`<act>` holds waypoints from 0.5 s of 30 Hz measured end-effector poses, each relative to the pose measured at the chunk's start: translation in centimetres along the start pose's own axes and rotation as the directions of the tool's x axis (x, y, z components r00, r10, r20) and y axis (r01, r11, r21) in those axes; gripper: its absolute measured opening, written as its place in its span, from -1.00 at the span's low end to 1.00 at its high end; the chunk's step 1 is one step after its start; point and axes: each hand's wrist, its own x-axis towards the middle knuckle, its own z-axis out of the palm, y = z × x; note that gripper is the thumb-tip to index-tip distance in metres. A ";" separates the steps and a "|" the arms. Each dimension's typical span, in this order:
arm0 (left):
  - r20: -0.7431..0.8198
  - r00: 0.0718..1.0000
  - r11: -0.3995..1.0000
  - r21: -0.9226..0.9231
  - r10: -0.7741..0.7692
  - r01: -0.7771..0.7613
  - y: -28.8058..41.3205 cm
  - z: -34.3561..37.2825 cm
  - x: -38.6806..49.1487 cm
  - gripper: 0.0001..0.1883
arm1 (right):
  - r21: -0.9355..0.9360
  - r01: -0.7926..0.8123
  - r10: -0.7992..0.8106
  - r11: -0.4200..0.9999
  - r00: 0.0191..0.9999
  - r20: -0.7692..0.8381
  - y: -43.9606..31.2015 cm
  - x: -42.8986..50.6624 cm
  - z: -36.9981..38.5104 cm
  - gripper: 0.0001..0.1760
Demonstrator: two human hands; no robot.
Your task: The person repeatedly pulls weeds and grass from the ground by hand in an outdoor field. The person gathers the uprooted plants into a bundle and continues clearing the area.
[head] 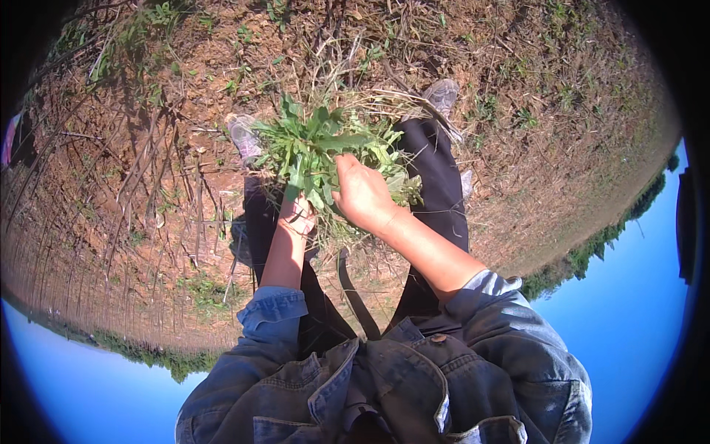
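A thick bunch of leafy green plants (319, 136), with jagged leaves and some dry grass stems mixed in, is held up between my legs. My left hand (299, 213) grips it from the lower left side, its fingers mostly hidden by leaves. On the right of the bunch, my right hand (363, 191) is curled with thumb and fingers closed at the leaves. Paler, slightly wilted leaves (396, 186) hang out behind my right hand. A bundle of dry straw (394, 102) lies just beyond the greens, toward my right shoe.
My shoes, left (243, 136) and right (442, 95), stand apart on reddish soil (216, 61) strewn with dry grass and small weeds. Thin dry stalks (144, 161) rise on the left. A dark strap (355, 294) hangs between my legs. Trees (582, 258) line the field's edge.
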 end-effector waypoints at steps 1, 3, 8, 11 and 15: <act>-0.071 0.997 0.997 -0.063 -0.038 0.034 -0.4 0.5 -1.1 -0.57 | 0.013 -0.008 0.008 1.000 0.999 -0.042 -0.1 -0.7 0.9 -0.56; -0.302 0.948 0.965 0.260 0.103 -0.022 -0.9 1.6 -3.6 -0.54 | 0.127 -0.045 0.053 0.991 0.997 -0.056 0.1 -1.8 2.0 -0.58; -0.212 0.977 0.849 0.521 0.032 0.085 -1.9 5.3 -5.9 -0.61 | 0.227 0.119 -0.107 0.967 0.992 -0.062 -0.1 -4.2 2.7 -0.71; -0.111 0.981 0.826 0.530 -0.156 0.191 -1.3 6.4 -6.0 -0.63 | 0.241 0.142 -0.139 0.960 0.990 -0.028 0.8 -6.5 1.6 -0.51; -0.207 0.961 0.756 0.654 0.183 -0.003 1.4 6.6 -8.2 -0.68 | 0.479 0.361 -0.236 0.800 0.924 -0.302 5.6 -10.5 -1.7 -0.44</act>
